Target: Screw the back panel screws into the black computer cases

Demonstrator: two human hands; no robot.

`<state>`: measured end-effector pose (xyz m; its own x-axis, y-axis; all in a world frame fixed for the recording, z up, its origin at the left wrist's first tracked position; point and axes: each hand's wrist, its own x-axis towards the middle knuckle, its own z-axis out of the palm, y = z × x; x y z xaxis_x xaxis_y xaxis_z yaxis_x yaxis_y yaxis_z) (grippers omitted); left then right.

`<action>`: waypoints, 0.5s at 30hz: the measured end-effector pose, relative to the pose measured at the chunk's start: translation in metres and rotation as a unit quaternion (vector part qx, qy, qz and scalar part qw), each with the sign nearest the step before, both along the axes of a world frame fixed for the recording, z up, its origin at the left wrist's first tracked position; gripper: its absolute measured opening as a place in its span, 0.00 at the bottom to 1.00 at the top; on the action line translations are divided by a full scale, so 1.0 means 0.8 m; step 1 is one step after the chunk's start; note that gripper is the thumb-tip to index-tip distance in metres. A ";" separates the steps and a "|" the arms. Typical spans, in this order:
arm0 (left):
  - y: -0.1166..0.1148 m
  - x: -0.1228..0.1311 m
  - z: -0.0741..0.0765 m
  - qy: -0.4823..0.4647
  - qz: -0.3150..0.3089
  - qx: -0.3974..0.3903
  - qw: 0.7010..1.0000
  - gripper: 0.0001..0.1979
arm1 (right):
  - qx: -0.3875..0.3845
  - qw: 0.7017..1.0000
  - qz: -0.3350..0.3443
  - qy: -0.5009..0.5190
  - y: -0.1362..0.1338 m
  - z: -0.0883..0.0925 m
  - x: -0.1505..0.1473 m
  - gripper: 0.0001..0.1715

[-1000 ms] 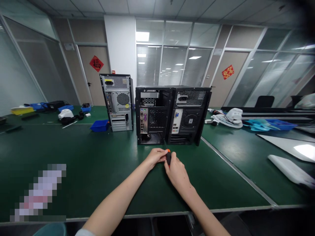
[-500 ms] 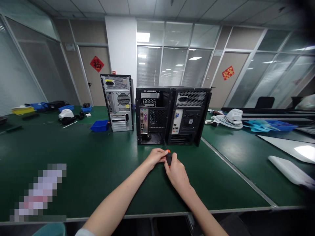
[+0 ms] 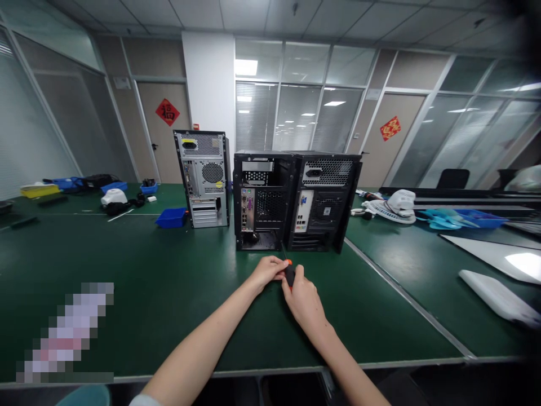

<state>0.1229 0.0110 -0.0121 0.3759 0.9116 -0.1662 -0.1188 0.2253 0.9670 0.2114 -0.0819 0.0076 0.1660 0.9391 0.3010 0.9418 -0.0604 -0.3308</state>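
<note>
My right hand (image 3: 302, 293) is wrapped round the black and orange handle of a screwdriver (image 3: 289, 274). The fingertips of my left hand (image 3: 269, 269) are closed at the front of that handle, by its orange collar. From there the thin shaft points away from me to the lower right edge of a black computer case (image 3: 264, 197), whose rear faces me. Whether the tip sits on a screw is too small to tell. Tight against it on the right stands a second black case (image 3: 327, 208), its rear also toward me.
A taller silver-backed computer tower (image 3: 205, 180) stands to the left, with a blue tray (image 3: 171, 217) beside it. A white fan (image 3: 395, 207), a blue tray (image 3: 486, 217) and a white slab (image 3: 496, 294) lie on the right of the green table (image 3: 177, 282). A pixelated patch covers the lower left.
The whole view has shifted very slightly. Both hands keep their hold on the screwdriver, with almost no visible movement, and the cases stay where they were.
</note>
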 end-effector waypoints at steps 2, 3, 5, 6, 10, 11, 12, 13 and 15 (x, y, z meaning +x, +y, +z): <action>0.000 -0.001 0.000 0.004 -0.002 0.000 1.000 0.15 | -0.003 1.000 -0.002 -0.002 -0.001 0.000 0.001 0.09; 0.000 -0.001 0.001 0.006 -0.006 0.000 1.000 0.14 | -0.005 1.000 -0.004 -0.004 -0.001 0.000 0.002 0.10; 0.000 -0.003 0.001 0.012 -0.018 0.005 1.000 0.14 | -0.011 1.000 -0.015 -0.007 -0.002 0.000 0.004 0.11; 0.001 -0.004 0.002 0.017 -0.025 0.008 1.000 0.14 | -0.014 1.000 -0.021 -0.008 -0.002 -0.001 0.005 0.12; 0.003 -0.009 0.005 0.034 -0.060 0.016 0.998 0.15 | -0.015 0.999 -0.040 0.006 -0.004 -0.002 0.014 0.12; 0.004 -0.010 0.005 0.038 -0.068 0.018 0.997 0.15 | -0.012 0.999 -0.040 0.018 -0.004 -0.002 0.016 0.12; 0.005 -0.011 0.005 0.043 -0.074 0.022 0.996 0.15 | -0.007 0.999 -0.040 0.033 -0.004 -0.002 0.019 0.11; 0.006 -0.012 0.005 0.049 -0.078 0.029 0.995 0.15 | -0.002 0.998 -0.038 0.052 -0.004 -0.003 0.023 0.11; 0.009 -0.015 0.005 0.068 -0.080 0.045 0.993 0.14 | 0.009 0.995 -0.030 0.098 -0.004 -0.005 0.031 0.11</action>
